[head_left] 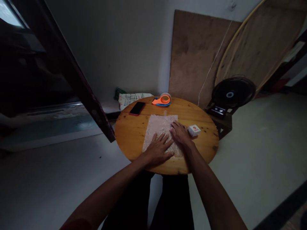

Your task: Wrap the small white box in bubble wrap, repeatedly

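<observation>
At the left of the round wooden counter [128, 131], I see a red-edged phone [137, 108]. Centrally lies a translucent bubble-wrap sheet [157, 124]; my left hand [159, 150] rests flat on its near part, fingers spread apart. Beyond the sheet lies an orange tape dispenser [161, 100]. My right hand [179, 132] touches the sheet's right side, fingers near together; whether they pinch it, I cannot tell. Just beside: a small white box [194, 130].

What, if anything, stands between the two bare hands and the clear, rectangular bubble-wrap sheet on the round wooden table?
Nothing visible: the left hand and right hand rest on the bubble-wrap sheet. The small white box with a red mark is beside the right hand, not between.
</observation>
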### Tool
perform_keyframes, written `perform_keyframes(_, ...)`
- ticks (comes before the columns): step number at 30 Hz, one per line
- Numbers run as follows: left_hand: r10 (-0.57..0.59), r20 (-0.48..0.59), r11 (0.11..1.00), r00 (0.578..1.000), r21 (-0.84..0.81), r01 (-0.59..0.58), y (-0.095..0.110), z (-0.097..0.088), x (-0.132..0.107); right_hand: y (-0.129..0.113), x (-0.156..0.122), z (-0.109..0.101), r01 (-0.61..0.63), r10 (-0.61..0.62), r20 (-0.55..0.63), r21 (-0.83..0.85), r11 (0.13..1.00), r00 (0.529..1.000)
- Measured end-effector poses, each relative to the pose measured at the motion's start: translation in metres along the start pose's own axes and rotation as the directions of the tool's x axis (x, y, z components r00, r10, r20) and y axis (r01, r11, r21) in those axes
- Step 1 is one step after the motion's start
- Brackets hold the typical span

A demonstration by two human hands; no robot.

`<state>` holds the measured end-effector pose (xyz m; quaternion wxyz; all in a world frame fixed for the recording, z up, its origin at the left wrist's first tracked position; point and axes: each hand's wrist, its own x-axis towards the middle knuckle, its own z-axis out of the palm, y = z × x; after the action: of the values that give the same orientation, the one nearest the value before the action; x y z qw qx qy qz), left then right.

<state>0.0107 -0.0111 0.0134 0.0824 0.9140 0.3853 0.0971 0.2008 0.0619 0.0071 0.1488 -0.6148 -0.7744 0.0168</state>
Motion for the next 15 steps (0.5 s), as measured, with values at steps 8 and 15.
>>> perform_keyframes(8, 0.041, -0.076, 0.999, 0.996, -0.014, -0.042, 0.0013, 0.0005, -0.0013, 0.0078, 0.0035, 0.0064, -0.019, 0.021, -0.042, 0.035, 0.999, 0.999)
perform_keyframes(15, 0.053, -0.049, 0.999, 0.997, 0.011, -0.053, -0.0005, 0.0059, 0.0012, 0.0062, 0.0042, 0.0064, -0.013, 0.014, -0.046, 0.019, 1.000, 0.999)
